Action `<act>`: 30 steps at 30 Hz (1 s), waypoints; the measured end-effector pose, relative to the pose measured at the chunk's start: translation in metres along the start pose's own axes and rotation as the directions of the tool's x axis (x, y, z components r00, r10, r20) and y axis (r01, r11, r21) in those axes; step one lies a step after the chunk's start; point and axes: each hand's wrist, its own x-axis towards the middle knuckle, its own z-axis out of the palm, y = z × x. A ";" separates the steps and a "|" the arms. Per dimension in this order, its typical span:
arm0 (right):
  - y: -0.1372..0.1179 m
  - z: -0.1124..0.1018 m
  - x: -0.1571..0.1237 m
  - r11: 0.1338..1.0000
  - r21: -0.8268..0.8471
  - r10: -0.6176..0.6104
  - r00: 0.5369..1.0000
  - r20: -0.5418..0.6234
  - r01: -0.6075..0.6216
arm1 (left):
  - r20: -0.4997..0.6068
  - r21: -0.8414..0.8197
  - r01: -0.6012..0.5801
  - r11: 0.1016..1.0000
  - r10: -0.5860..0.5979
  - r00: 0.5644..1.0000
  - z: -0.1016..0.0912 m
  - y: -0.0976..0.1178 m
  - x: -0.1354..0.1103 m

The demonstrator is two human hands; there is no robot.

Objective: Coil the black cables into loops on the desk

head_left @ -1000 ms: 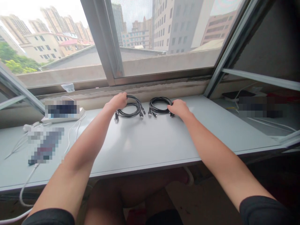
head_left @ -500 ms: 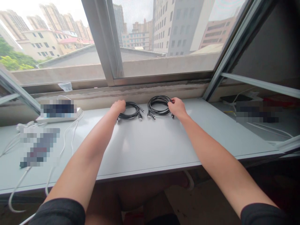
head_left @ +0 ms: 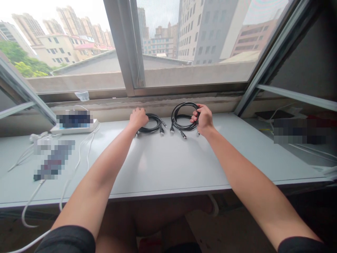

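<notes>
Two coiled black cables lie near the back of the white table [head_left: 168, 165]. My left hand [head_left: 139, 118] is closed at the left side of the left cable coil [head_left: 150, 130]; its fingertips are hidden behind the hand. That coil rests flat, with plugs [head_left: 162, 130] showing at its front and right. My right hand [head_left: 204, 118] has its fingers wrapped round the right side of the right cable coil [head_left: 181, 127]. The back of this coil is tilted up off the surface, while its front stays low. A dark plug [head_left: 183, 135] sticks out in front of it.
A white power strip [head_left: 73, 130] with blurred items on it stands at the back left. Nearby lie a blurred dark object [head_left: 56, 158] and white cords [head_left: 79, 154]. The window frame [head_left: 126, 70] rises behind the table. Metal bars [head_left: 297, 95] slant along the right.
My right hand has closed further round the right coil and tilted its back upward. One of its plugs has shifted right. The whole view has moved slightly; my left hand stays at its coil.
</notes>
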 end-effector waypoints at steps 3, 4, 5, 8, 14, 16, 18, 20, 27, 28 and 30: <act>-0.009 0.004 -0.005 0.987 0.158 -0.012 1.000 -0.022 0.015 | -0.205 -0.185 -0.128 0.974 0.089 0.975 -0.003 0.007 -0.016; -0.013 0.005 -0.007 0.981 0.191 -0.030 1.000 -0.008 0.031 | -0.250 -0.248 -0.188 0.950 0.124 0.960 -0.004 0.011 -0.024; -0.017 0.006 -0.009 0.974 0.223 -0.050 0.999 0.020 0.044 | -0.282 -0.311 -0.247 0.918 0.159 0.946 -0.006 0.015 -0.033; -0.034 0.008 -0.019 0.950 0.309 -0.093 0.983 0.158 0.041 | -0.286 -0.523 -0.322 0.789 0.194 0.938 -0.013 0.030 -0.065; -0.054 0.024 -0.051 0.939 0.343 -0.147 0.919 0.365 0.014 | 0.270 -0.896 0.191 0.401 0.152 0.951 -0.028 0.056 -0.120; -0.049 0.033 -0.062 0.955 0.296 -0.141 0.902 0.407 0.016 | 0.385 -0.911 0.342 0.229 0.181 0.905 -0.031 0.060 -0.129; -0.040 0.042 -0.071 0.973 0.232 -0.102 0.885 0.454 -0.007 | 0.406 -0.914 0.397 0.086 0.189 0.894 -0.030 0.061 -0.133; -0.029 0.049 -0.077 0.981 0.188 -0.048 0.868 0.495 -0.053 | 0.398 -0.913 0.407 -0.030 0.158 0.904 -0.028 0.058 -0.134; -0.008 0.059 -0.080 0.971 0.144 0.100 0.874 0.475 -0.189 | 0.333 -0.931 0.320 -0.174 -0.050 0.941 -0.015 0.053 -0.132; -0.006 0.060 -0.081 0.969 0.148 0.107 0.878 0.467 -0.196 | 0.328 -0.932 0.311 -0.187 -0.065 0.943 -0.014 0.054 -0.132; -0.003 0.061 -0.081 0.964 0.151 0.125 0.876 0.466 -0.218 | 0.315 -0.931 0.291 -0.221 -0.085 0.945 -0.012 0.057 -0.132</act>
